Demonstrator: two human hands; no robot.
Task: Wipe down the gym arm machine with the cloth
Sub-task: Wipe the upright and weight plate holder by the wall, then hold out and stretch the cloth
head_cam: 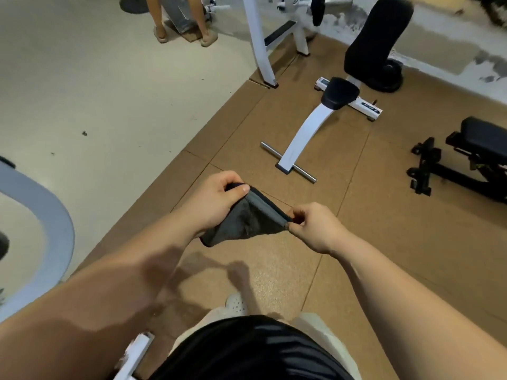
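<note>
While stretched taut in the air, the dark cloth (247,220) hangs on the person's side of the white padded machine (304,130). Left grip (216,201) is clamped on one end, thumb on top; right grip (315,229) pinches the opposite corner.

We find no text, number or brand that can be read in this view. Two markings are recorded, both illegible.

Both stand on the white cross foot (355,101) of the seat machine (304,127). It lies well beyond the fingers (304,211) of the right hand (315,229), on the side away from the person.

1. A dark blue sticker (370,106) sits near the end of the foot, up and to the right of those fingers. We see pale characters on it, too blurred to read.
2. A bluish label (322,83) sits at the foot's other end, straight beyond the same fingers. Its content cannot be made out.
</note>
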